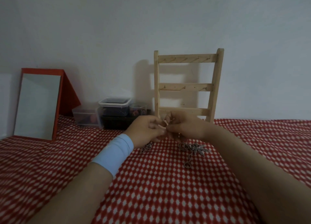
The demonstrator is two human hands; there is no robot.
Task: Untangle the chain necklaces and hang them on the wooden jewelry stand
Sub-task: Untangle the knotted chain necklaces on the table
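Note:
My left hand (145,128) and my right hand (183,127) meet just above the cloth, fingertips together, pinching a thin chain between them. The chain itself is barely visible there. A silver chain necklace (193,149) with a leaf-like pendant lies on the cloth under my right wrist, one end trailing toward me with a ring. Another bit of chain (146,148) shows below my left wrist. The wooden jewelry stand (186,87) leans upright against the wall right behind my hands. Nothing hangs from the small pegs on its three rails.
A red cloth with white dots (159,190) covers the surface. At the left a red-framed mirror (37,104) stands against the wall. Clear plastic boxes (114,112) with small items sit between mirror and stand.

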